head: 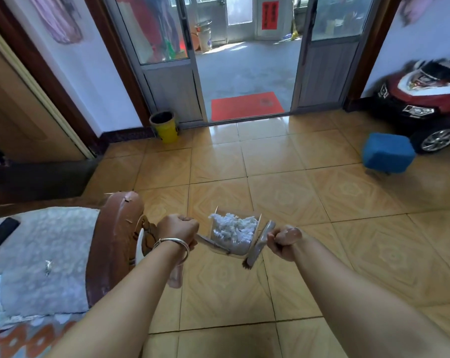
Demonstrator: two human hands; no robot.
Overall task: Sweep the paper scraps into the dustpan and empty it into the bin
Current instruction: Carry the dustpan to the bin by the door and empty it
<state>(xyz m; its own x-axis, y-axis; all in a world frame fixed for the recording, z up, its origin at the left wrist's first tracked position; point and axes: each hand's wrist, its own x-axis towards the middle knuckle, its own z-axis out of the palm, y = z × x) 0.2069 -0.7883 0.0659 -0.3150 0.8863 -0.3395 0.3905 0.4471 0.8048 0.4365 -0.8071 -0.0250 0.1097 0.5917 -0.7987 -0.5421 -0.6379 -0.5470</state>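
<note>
A pile of white paper scraps (233, 228) lies inside a pale dustpan (255, 237) held above the tiled floor at lower centre. My left hand (177, 229), with a silver bangle on the wrist, is closed around the dustpan's handle. My right hand (284, 239) is fisted on the handle of a small brush (258, 245), whose head rests against the dustpan's right side. The bin (165, 127), a yellow bucket with a dark rim, stands far ahead on the left beside the door frame.
A brown wooden bed end (110, 244) and grey blanket are close on my left. A blue stool (387, 153) and a red toy car (422, 104) stand at the right. Open glass doors ahead lead past a red mat (246, 105).
</note>
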